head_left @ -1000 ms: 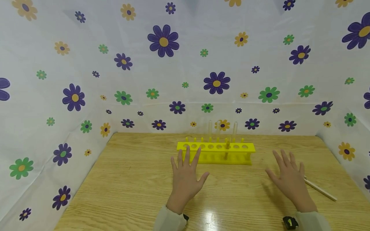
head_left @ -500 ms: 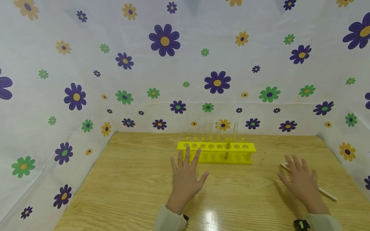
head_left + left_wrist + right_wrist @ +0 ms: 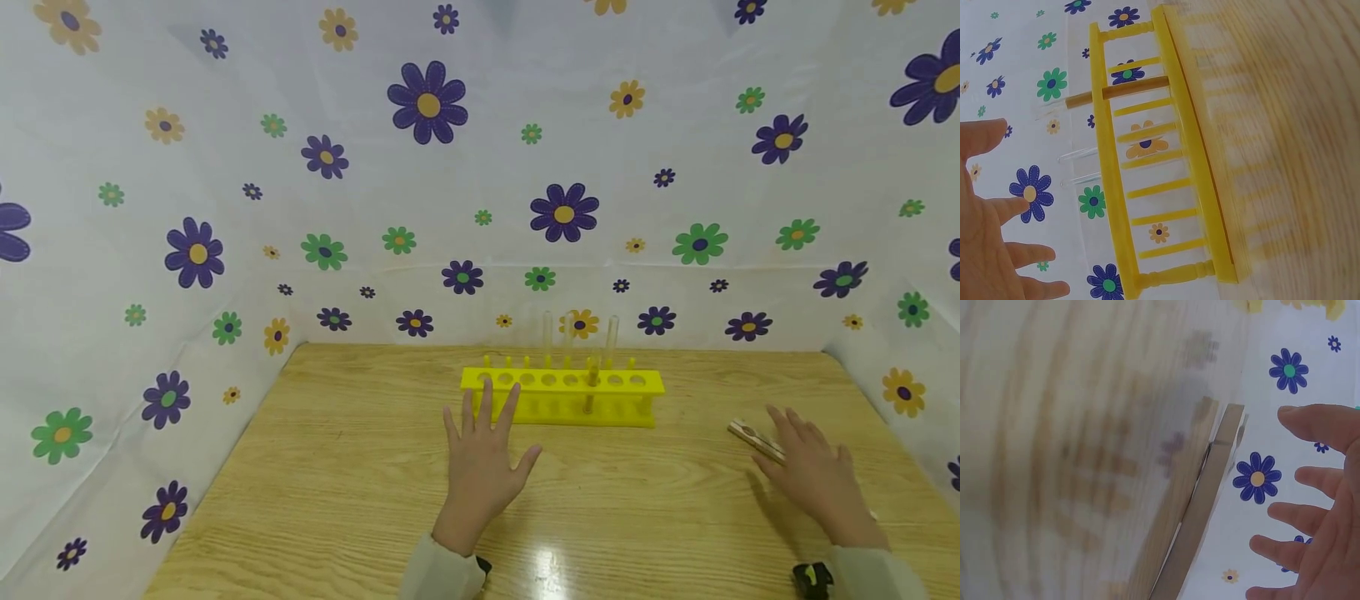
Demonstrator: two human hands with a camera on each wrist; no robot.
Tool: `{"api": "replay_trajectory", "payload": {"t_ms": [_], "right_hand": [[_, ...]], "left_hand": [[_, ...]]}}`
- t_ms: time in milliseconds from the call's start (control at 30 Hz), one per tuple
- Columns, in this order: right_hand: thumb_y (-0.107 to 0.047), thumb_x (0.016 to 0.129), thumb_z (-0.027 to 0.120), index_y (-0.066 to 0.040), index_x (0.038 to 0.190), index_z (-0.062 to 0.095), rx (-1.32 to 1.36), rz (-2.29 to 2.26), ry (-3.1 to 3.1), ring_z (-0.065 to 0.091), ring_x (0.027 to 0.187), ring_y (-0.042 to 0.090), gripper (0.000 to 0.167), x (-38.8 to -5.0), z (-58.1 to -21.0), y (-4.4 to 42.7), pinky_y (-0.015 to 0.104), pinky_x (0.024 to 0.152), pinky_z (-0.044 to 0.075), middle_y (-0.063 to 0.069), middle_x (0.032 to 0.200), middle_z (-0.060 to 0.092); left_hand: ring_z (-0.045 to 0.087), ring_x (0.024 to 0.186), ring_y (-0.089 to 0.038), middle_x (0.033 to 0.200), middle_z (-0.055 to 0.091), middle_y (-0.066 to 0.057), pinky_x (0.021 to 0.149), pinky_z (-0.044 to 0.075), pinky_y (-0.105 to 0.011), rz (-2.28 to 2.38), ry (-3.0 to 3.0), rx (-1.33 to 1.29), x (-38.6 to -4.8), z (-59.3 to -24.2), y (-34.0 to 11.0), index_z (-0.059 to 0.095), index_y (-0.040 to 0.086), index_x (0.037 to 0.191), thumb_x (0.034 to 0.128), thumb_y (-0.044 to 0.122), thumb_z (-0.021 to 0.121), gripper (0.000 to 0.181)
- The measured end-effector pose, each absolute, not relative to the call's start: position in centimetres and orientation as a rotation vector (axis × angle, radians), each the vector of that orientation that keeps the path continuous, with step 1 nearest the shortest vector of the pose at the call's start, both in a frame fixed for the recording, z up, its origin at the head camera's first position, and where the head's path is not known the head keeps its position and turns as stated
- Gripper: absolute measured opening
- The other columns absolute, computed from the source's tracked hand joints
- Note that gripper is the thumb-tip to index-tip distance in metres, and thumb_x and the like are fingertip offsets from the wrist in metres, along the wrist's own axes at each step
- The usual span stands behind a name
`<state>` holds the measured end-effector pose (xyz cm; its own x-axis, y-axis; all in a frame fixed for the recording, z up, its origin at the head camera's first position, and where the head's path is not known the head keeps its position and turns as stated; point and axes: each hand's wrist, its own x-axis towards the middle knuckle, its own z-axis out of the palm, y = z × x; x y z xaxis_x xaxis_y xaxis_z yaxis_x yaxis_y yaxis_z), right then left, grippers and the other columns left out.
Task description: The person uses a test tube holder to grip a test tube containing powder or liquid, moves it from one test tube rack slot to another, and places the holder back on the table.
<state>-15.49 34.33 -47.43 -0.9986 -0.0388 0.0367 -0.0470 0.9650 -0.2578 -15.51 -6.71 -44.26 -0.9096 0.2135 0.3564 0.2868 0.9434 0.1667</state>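
My left hand (image 3: 480, 475) hovers near the left part of a yellow test tube rack (image 3: 645, 381), its fingers spread and holding nothing. In the left wrist view, these fingers are apart from the rack (image 3: 1110, 187). A test tube with brown liquid (image 3: 592, 375) stands in the rack, along with several clear tubes, one of them a clear test tube (image 3: 612, 337). At the right, my right hand (image 3: 817, 479) is above a wooden test tube clamp (image 3: 750, 435), partly hiding it. The right wrist view shows the fingers extended, with a gap between them and the clamp (image 3: 1200, 512).
A wooden table (image 3: 337, 475) bears the rack and the clamp. Behind and on both sides hangs a white flowered cloth (image 3: 480, 167), which meets the table's back edge just behind the rack.
My right hand has moved right and slightly down, passing over the wooden clamp and uncovering its far end. The left hand and the rack have stayed in place.
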Motion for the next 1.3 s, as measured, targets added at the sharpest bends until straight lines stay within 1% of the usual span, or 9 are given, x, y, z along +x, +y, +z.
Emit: {"api": "replay_trajectory", "payload": {"t_ms": [167, 267, 333, 433, 533, 700, 833, 1133, 1300], "right_hand": [[-0.035, 0.09, 0.058, 0.001, 0.146, 0.019, 0.069, 0.407, -3.15, 0.03, 0.121, 0.059, 0.077, -15.6, -47.0, 35.2, 0.079, 0.087, 0.02, 0.039, 0.141, 0.027], [-0.034, 0.089, 0.059, 0.005, 0.144, 0.022, 0.076, 0.408, -3.199, 0.031, 0.119, 0.06, 0.077, -15.7, -46.7, 35.7, 0.078, 0.086, 0.023, 0.04, 0.139, 0.027], [-0.034, 0.089, 0.06, 0.008, 0.142, 0.025, 0.093, 0.394, -3.227, 0.036, 0.116, 0.06, 0.076, -15.8, -46.6, 36.0, 0.076, 0.083, 0.029, 0.042, 0.137, 0.03], [-0.032, 0.087, 0.062, 0.011, 0.137, 0.03, 0.126, 0.382, -3.257, 0.046, 0.108, 0.058, 0.074, -15.9, -46.5, 36.4, 0.068, 0.077, 0.039, 0.042, 0.132, 0.036], [-0.029, 0.086, 0.065, 0.013, 0.134, 0.035, 0.15, 0.402, -3.272, 0.052, 0.102, 0.055, 0.07, -16.1, -46.6, 36.8, 0.06, 0.073, 0.045, 0.042, 0.127, 0.042], [-0.024, 0.085, 0.065, 0.016, 0.126, 0.044, 0.185, 0.428, -3.305, 0.055, 0.1, 0.051, 0.06, -16.4, -46.8, 37.1, 0.057, 0.078, 0.046, 0.038, 0.116, 0.053], [-0.022, 0.085, 0.065, 0.017, 0.12, 0.048, 0.196, 0.425, -3.324, 0.056, 0.099, 0.05, 0.056, -16.5, -46.8, 37.2, 0.056, 0.08, 0.046, 0.037, 0.113, 0.056], [-0.018, 0.085, 0.066, 0.017, 0.111, 0.055, 0.196, 0.411, -3.372, 0.059, 0.095, 0.046, 0.046, -16.9, -46.6, 37.2, 0.053, 0.078, 0.047, 0.033, 0.106, 0.061], [-0.019, 0.083, 0.068, 0.016, 0.111, 0.056, 0.153, 0.407, -3.389, 0.061, 0.091, 0.042, 0.047, -16.9, -46.6, 37.1, 0.051, 0.075, 0.049, 0.031, 0.103, 0.063]], "left_hand": [[0.024, 0.14, -0.044, 0.157, 0.019, -0.015, 0.107, 0.016, -0.068, -0.31, -2.756, -0.359, -15.6, -44.3, -6.7, 0.02, 0.027, 0.151, 0.0877, 0.055, 0.053, 0.076], [0.024, 0.14, -0.043, 0.157, 0.019, -0.015, 0.107, 0.017, -0.068, -0.302, -2.758, -0.358, -15.6, -44.3, -6.7, 0.02, 0.027, 0.151, 0.0878, 0.055, 0.052, 0.076], [0.024, 0.14, -0.043, 0.157, 0.019, -0.015, 0.107, 0.017, -0.068, -0.297, -2.758, -0.357, -15.6, -44.4, -6.7, 0.02, 0.027, 0.151, 0.0876, 0.055, 0.052, 0.077], [0.024, 0.14, -0.043, 0.157, 0.019, -0.015, 0.107, 0.017, -0.068, -0.309, -2.757, -0.358, -15.6, -44.4, -6.8, 0.02, 0.027, 0.151, 0.0872, 0.054, 0.054, 0.077], [0.025, 0.14, -0.044, 0.156, 0.02, -0.015, 0.106, 0.017, -0.069, -0.318, -2.748, -0.364, -15.7, -44.4, -6.8, 0.021, 0.027, 0.151, 0.0867, 0.053, 0.055, 0.077], [0.026, 0.139, -0.045, 0.156, 0.022, -0.016, 0.106, 0.018, -0.069, -0.323, -2.742, -0.371, -15.6, -44.4, -6.7, 0.023, 0.026, 0.15, 0.0865, 0.053, 0.056, 0.077], [0.026, 0.139, -0.044, 0.155, 0.023, -0.016, 0.106, 0.019, -0.069, -0.316, -2.752, -0.371, -15.6, -44.3, -6.7, 0.023, 0.026, 0.15, 0.0867, 0.053, 0.055, 0.076], [0.027, 0.138, -0.045, 0.154, 0.025, -0.017, 0.106, 0.019, -0.069, -0.312, -2.748, -0.367, -15.5, -44.2, -7.0, 0.025, 0.025, 0.15, 0.0861, 0.053, 0.056, 0.076], [0.027, 0.138, -0.045, 0.155, 0.023, -0.017, 0.105, 0.019, -0.069, -0.312, -2.756, -0.366, -15.4, -44.3, -7.1, 0.026, 0.024, 0.15, 0.086, 0.052, 0.057, 0.076]]}}
